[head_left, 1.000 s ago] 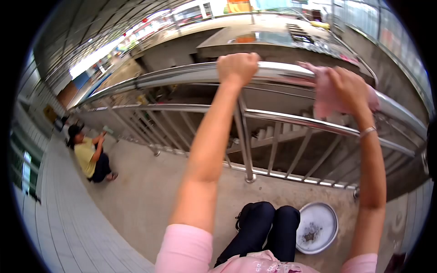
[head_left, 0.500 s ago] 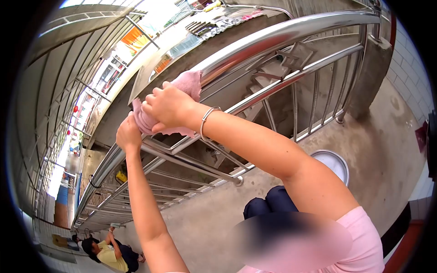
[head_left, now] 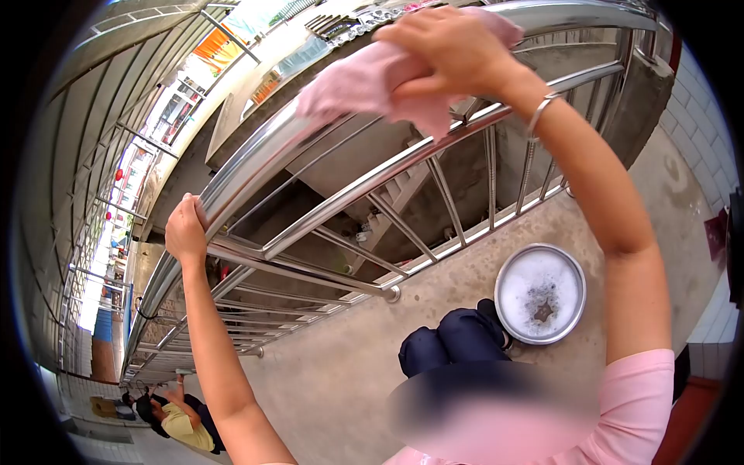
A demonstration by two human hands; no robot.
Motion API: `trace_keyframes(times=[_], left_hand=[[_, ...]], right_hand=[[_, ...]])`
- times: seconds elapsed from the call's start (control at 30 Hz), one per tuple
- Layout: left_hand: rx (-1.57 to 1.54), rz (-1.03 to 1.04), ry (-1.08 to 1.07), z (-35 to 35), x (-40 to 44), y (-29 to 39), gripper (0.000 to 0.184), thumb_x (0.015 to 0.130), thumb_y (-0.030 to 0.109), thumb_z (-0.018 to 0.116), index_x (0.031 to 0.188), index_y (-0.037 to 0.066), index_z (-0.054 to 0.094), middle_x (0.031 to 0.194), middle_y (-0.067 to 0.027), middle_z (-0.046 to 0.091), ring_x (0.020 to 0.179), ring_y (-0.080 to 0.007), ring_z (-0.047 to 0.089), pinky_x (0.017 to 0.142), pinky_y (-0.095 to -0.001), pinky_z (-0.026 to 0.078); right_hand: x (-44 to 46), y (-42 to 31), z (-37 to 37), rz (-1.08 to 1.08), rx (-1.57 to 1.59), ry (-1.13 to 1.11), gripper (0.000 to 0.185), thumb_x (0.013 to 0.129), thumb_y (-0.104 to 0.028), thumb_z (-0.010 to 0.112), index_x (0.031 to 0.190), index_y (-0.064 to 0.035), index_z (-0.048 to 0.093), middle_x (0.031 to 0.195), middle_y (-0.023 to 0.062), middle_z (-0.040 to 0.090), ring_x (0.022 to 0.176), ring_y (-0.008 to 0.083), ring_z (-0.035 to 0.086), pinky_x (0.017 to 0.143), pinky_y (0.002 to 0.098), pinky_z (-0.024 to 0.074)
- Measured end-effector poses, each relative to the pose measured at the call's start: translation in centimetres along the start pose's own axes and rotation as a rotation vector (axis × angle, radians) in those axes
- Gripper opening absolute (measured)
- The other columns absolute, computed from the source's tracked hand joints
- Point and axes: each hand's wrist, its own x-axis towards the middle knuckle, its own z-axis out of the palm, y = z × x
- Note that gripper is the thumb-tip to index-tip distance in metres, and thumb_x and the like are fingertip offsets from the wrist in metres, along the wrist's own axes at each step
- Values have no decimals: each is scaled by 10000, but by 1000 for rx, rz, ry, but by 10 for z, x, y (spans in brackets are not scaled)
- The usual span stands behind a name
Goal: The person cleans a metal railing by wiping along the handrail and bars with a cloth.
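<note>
My right hand [head_left: 457,54] is spread over a pink cloth [head_left: 364,77], pressing it round the top tube of a shiny metal handrail [head_left: 263,151]. The cloth drapes off the rail on both sides of the hand, and its lower corner hangs toward the second bar. A silver bangle circles my right wrist. Further left along the same handrail, my left hand [head_left: 186,227] is closed round the tube, its fingertips partly hidden behind it.
On the concrete floor stands a round metal basin [head_left: 577,291] of suds and grey water, close to my feet. Beyond the railing a stairwell with steps [head_left: 387,205] drops away. Another person in a yellow top [head_left: 180,426] is at lower left.
My right hand has slid the cloth up and right along the handrail, away from my left hand. My left hand has shifted slightly left and let go of the cloth. More of the basin shows.
</note>
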Motion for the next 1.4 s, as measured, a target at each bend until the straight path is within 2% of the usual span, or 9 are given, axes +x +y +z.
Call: trace_keyframes(times=[0.03,0.3,0.57,0.7,0.83,0.93,1.0,1.23,1.4], left_hand=[[-1,-7,-1,1,0,-4,510,949,430,339,679,107,626,546,-48,540,578,-291,549,597,-405,397],[-55,-119,-37,-4,0,6,504,947,448,354,758,117,684,579,-52,578,609,-292,570,607,-394,403],[-23,-169,-76,-1,1,2,514,941,475,362,807,127,714,626,-61,617,666,-305,594,638,-403,421],[-2,-151,5,5,2,-2,523,943,473,344,786,129,705,606,-54,604,643,-295,584,622,-404,412],[-13,-152,-82,-4,0,7,531,951,461,332,700,118,650,540,-25,540,557,-260,536,572,-396,377],[-27,-130,-40,-4,0,7,530,953,457,331,696,117,646,534,-24,535,556,-261,535,574,-393,378],[-38,-131,-40,-4,-1,8,531,955,457,330,696,118,646,528,-23,530,557,-261,536,573,-390,379],[-86,-140,-30,-4,-3,12,531,955,452,335,703,80,618,546,-65,488,543,-288,481,574,-413,345],[-89,-132,-41,-8,-4,14,536,951,451,337,658,80,588,530,-52,477,534,-272,480,562,-402,340]], right_hand=[[-9,7,-17,1,-60,101,279,845,-310,584,898,-57,687,847,138,683,856,296,657,764,406,496],[-84,156,-11,450,-252,251,275,937,-223,445,974,-40,647,1025,192,649,970,379,587,885,465,442],[-112,137,17,440,-342,722,308,978,-210,422,1146,-22,598,1247,173,586,1205,426,465,1063,487,335],[-115,85,22,573,35,642,544,863,-355,638,1279,-32,504,1386,163,478,1252,333,497,1060,441,377],[-158,42,85,669,64,326,659,844,-221,657,1373,64,386,1426,233,405,1338,355,385,1106,405,303],[-159,-7,113,675,35,625,629,800,-209,693,1320,35,439,1364,212,452,1250,352,457,1075,403,333],[-152,-31,111,677,166,563,491,765,-226,707,1174,-12,539,1267,187,493,1137,343,499,996,422,378],[-153,-41,131,763,104,354,369,807,-263,662,1079,-25,589,1160,192,546,1120,379,475,976,475,355],[-132,-50,149,839,-33,930,268,912,-273,568,1052,-44,549,958,131,606,918,260,586,800,397,465]])
